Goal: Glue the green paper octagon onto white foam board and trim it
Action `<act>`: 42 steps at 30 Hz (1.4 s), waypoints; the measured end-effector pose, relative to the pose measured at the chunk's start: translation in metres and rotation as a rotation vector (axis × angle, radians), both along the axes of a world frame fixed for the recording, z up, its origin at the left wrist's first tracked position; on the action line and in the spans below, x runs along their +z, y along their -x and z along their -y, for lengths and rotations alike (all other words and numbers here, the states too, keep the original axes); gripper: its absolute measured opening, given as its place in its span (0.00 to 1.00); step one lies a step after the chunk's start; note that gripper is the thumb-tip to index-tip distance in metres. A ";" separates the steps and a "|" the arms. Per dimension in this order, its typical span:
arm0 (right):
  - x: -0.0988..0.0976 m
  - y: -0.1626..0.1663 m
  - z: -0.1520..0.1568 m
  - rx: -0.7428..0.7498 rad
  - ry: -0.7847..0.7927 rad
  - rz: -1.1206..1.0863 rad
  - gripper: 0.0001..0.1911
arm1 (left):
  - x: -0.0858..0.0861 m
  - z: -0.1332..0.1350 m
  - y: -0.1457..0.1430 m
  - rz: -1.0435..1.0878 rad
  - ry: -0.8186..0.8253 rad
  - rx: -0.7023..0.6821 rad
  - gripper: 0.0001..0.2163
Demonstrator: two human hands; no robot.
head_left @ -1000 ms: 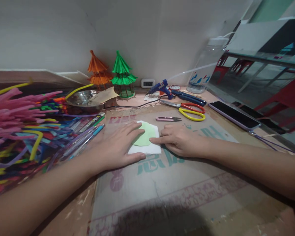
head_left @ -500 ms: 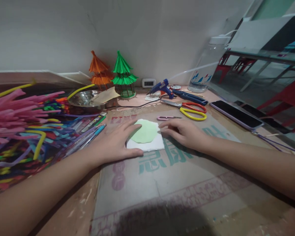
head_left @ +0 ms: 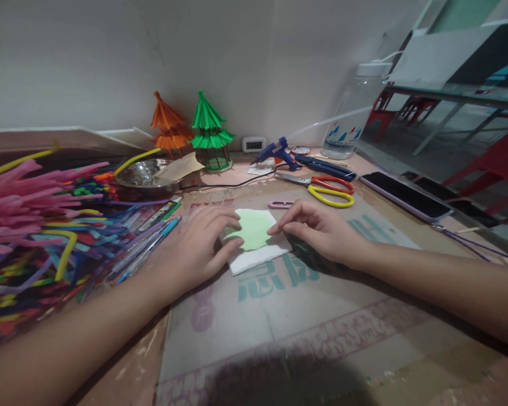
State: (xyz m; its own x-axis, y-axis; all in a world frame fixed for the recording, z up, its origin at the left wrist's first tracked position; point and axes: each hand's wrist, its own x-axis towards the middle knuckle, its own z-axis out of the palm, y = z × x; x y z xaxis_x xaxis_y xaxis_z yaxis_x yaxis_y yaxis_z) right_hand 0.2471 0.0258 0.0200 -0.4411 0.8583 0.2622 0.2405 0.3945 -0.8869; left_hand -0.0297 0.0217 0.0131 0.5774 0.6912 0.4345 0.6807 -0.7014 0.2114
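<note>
A light green piece of paper (head_left: 254, 230) with an uneven rounded edge lies on a white square sheet (head_left: 258, 259). My left hand (head_left: 201, 239) rests at the left side of both, its thumb and fingers apart and touching the green piece. At the opposite edge, my right hand (head_left: 317, 231) has thumb and forefinger pinched together on the green paper. Behind the sheet lies a small pink cutter (head_left: 280, 204). Under everything is a printed cardboard mat (head_left: 254, 321).
Scissors (head_left: 331, 189), a blue glue gun (head_left: 277, 151) and pliers (head_left: 325, 166) lie behind. A phone (head_left: 406, 194) and water bottle (head_left: 347, 113) are right. Pipe cleaners (head_left: 38, 225), a metal bowl (head_left: 138, 175), and orange (head_left: 169, 121) and green (head_left: 211, 124) towers stand left and back.
The white sheet has turned and slid slightly toward me. My left thumb has moved up onto the green paper, and my right fingertips have come left to its edge.
</note>
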 end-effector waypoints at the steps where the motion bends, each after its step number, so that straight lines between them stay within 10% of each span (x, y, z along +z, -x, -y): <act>1: -0.001 -0.001 0.000 -0.004 -0.061 0.048 0.08 | -0.001 -0.002 0.001 0.008 0.000 0.005 0.08; 6: -0.002 -0.004 0.000 0.205 -0.492 0.332 0.04 | -0.005 -0.013 0.010 -0.050 0.140 -0.056 0.17; 13: -0.004 0.003 0.006 0.399 -0.576 0.542 0.13 | -0.007 -0.021 0.018 -0.191 0.286 -0.078 0.46; 24: 0.001 0.010 0.010 0.492 -0.664 0.689 0.24 | -0.009 -0.022 0.017 -0.163 0.279 -0.092 0.46; 32: 0.003 -0.008 0.002 0.224 -0.793 0.429 0.12 | -0.009 -0.022 0.017 -0.182 0.300 -0.088 0.45; 42: 0.000 -0.001 0.007 0.339 -1.075 0.580 0.10 | -0.007 -0.021 0.017 -0.211 0.274 -0.092 0.43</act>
